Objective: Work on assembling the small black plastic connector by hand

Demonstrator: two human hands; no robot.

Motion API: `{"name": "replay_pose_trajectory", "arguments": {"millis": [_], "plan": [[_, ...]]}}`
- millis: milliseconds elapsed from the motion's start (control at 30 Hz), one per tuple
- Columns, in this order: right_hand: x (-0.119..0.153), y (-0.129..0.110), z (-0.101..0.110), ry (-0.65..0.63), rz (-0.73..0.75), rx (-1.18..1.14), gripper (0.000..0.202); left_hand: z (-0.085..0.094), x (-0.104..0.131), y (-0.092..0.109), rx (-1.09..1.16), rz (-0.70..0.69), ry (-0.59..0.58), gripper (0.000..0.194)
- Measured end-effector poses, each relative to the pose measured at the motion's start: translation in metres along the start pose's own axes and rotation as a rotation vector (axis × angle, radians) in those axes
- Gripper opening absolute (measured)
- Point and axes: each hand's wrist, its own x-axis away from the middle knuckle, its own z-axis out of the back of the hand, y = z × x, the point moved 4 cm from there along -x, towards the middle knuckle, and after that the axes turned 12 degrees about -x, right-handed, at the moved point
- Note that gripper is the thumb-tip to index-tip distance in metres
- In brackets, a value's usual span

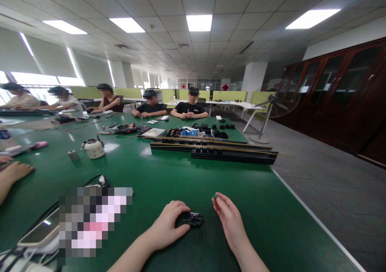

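On the green tabletop (169, 179), my left hand (170, 225) grips a small black part (196, 219) between thumb and fingers. The part looks like a plastic or metal assembly; its exact kind cannot be made out. To the right, apart from it, my right hand (229, 217) is raised slightly with fingers pinched together. A tiny greyish piece (215, 197) shows at those fingertips, too small to name.
Long black rails (235, 155) with thin brass-coloured rods lie across the table ahead. A phone (40, 228), cables and a blurred-out item are at the left. Beyond are a white kettle-like pot (94, 148) and a grey cylinder (73, 155). Another person's hand (15, 173) rests far left.
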Motion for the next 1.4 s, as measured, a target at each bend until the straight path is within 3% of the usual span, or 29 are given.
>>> {"name": "replay_pose_trajectory", "arguments": {"millis": [800,1067,1400], "plan": [[-0.007,0.008,0.008,-0.082,0.05,0.154,0.047,-0.003,0.001,-0.003,0.019,0.014,-0.005,0.033],[0.0,0.0,-0.001,-0.08,0.07,0.197,0.047,-0.004,0.001,-0.006,0.022,0.004,0.008,0.035],[0.007,-0.003,-0.013,-0.211,0.09,0.361,0.041,0.0,0.001,-0.001,0.03,0.015,-0.018,0.033]]}}
